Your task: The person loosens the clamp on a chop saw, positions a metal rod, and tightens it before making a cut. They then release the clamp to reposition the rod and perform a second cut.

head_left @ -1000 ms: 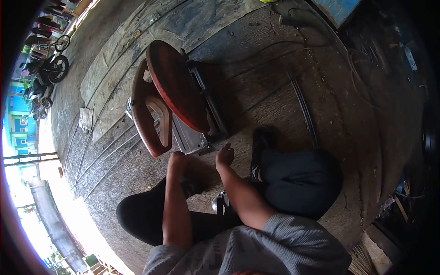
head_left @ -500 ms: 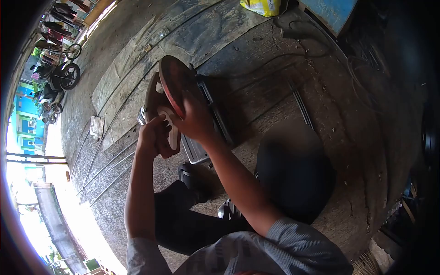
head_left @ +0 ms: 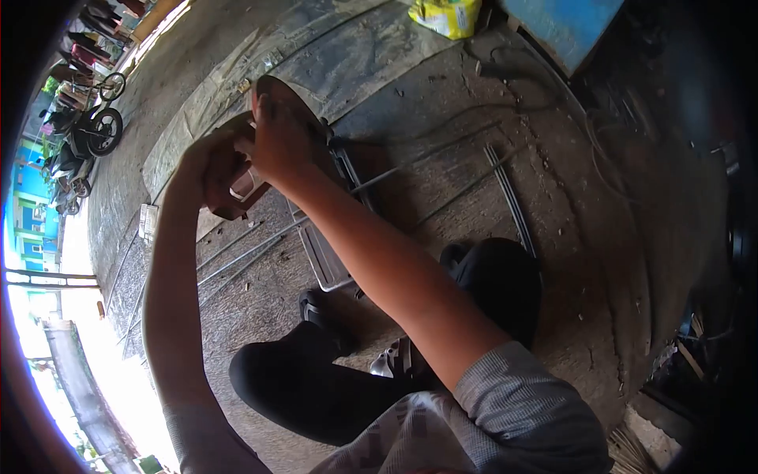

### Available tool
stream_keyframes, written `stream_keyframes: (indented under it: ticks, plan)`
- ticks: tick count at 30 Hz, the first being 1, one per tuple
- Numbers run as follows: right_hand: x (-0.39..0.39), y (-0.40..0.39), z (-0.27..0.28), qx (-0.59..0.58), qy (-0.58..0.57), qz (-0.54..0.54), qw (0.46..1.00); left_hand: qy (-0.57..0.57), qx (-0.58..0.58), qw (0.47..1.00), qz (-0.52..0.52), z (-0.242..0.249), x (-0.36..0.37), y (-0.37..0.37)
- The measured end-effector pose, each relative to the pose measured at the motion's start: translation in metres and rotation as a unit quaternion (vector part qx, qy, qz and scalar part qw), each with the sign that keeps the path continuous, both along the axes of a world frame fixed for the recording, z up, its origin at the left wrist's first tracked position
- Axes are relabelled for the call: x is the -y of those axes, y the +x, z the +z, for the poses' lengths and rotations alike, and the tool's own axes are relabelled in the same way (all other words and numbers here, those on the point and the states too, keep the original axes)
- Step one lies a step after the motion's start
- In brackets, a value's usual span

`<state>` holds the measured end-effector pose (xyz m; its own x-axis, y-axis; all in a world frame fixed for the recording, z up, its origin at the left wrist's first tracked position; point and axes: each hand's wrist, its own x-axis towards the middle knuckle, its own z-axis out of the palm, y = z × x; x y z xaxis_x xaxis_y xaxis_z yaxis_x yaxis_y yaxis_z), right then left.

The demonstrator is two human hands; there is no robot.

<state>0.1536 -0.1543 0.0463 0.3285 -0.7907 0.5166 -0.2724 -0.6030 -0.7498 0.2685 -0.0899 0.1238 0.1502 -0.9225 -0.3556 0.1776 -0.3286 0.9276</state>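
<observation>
Ahead of me is what looks like a chop saw, with a round reddish-brown cutting disc (head_left: 298,101) raised and tilted. My right hand (head_left: 278,142) grips the disc at its near left side, fingers over the rim. My left hand (head_left: 219,170) is curled around the brown guard-like frame (head_left: 229,212) beside the disc; its fingers are partly in shadow. Below the hands lies the saw's grey metal base (head_left: 324,257), with a dark bar along its right side. The disc's centre is hidden behind my right hand.
Thin metal rods (head_left: 237,265) lie across the rough floor on the left, and more rods (head_left: 509,193) on the right. A yellow bag (head_left: 448,17) and a blue box-like thing (head_left: 564,28) stand at the back. Motorbikes (head_left: 79,138) are parked far left.
Both hands have moved left and up, away from me. My right hand has shifted from the disc's face towards its left rim. The disc and frame now sit further left.
</observation>
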Motion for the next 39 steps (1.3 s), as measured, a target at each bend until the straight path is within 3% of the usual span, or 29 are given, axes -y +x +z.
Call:
stream_keyframes:
  ticks: [2,4,6,10,14,16,23,26,28,39]
  plan:
    - [0.0,0.01,-0.019,-0.01,-0.037,-0.045,0.998,0.11,0.027,0.989,0.097,-0.027,0.005,0.029]
    - [-0.004,-0.001,-0.013,-0.013,-0.025,-0.004,1.0,0.075,0.027,0.992,0.103,-0.032,0.002,0.029]
    - [-0.008,-0.002,-0.011,-0.044,0.059,0.023,0.997,0.052,0.026,0.997,0.044,-0.035,-0.001,0.032]
    - [-0.014,-0.008,-0.013,-0.044,0.08,0.022,0.996,0.06,0.032,0.993,0.092,-0.039,-0.005,0.02]
    - [-0.028,-0.02,-0.017,-0.036,0.083,0.021,0.996,0.063,0.044,0.99,0.121,-0.042,-0.018,0.0]
    - [-0.034,-0.023,-0.029,0.006,-0.038,-0.045,0.998,0.097,0.055,0.985,0.132,-0.043,-0.026,-0.008]
    - [-0.056,-0.045,-0.044,0.029,0.006,-0.011,0.999,0.077,0.036,0.985,0.152,-0.077,-0.048,-0.019]
    - [-0.061,-0.052,-0.056,0.024,-0.028,-0.035,0.999,0.09,0.038,0.983,0.154,-0.087,-0.058,-0.029]
    - [-0.068,-0.058,-0.06,0.03,0.013,-0.018,0.999,0.064,-0.012,0.982,0.179,-0.1,-0.063,-0.031]
    - [-0.085,-0.072,-0.091,0.059,0.015,-0.023,0.998,0.062,0.037,0.97,0.232,-0.115,-0.086,-0.069]
